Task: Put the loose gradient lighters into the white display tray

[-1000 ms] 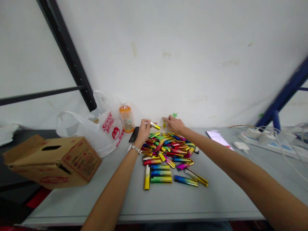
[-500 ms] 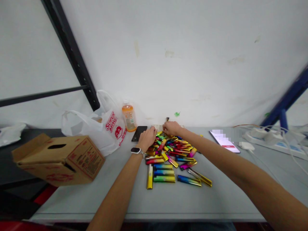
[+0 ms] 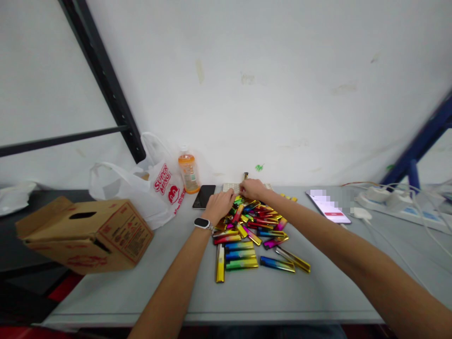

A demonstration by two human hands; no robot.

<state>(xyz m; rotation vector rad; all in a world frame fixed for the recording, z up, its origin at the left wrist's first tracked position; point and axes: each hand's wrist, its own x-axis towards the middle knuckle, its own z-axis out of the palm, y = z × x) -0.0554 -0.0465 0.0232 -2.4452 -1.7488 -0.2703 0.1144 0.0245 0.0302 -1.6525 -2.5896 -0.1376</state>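
A heap of shiny multicoloured lighters (image 3: 243, 221) lies on the grey table. My left hand (image 3: 219, 205), with a watch on its wrist, rests over the back left of the heap, fingers drawn together. My right hand (image 3: 252, 189) is curled just right of it, at the front edge of a pale gridded tray (image 3: 229, 187). What either hand pinches is too small or hidden to make out. Behind my right knuckles the top of one lighter (image 3: 246, 175) sticks up; its lower part is hidden.
Left of the heap are a black phone (image 3: 204, 196), an orange-labelled bottle (image 3: 189, 173), a white plastic bag (image 3: 157, 188) and an open cardboard box (image 3: 92, 233). To the right lie a lit phone (image 3: 326, 207), a white charger (image 3: 360, 214) and a power strip (image 3: 399, 202) with cables.
My left hand has shifted slightly right, closer to my right hand, uncovering more of the tray. My right hand stays nearly in place. The front lighters look almost unchanged.
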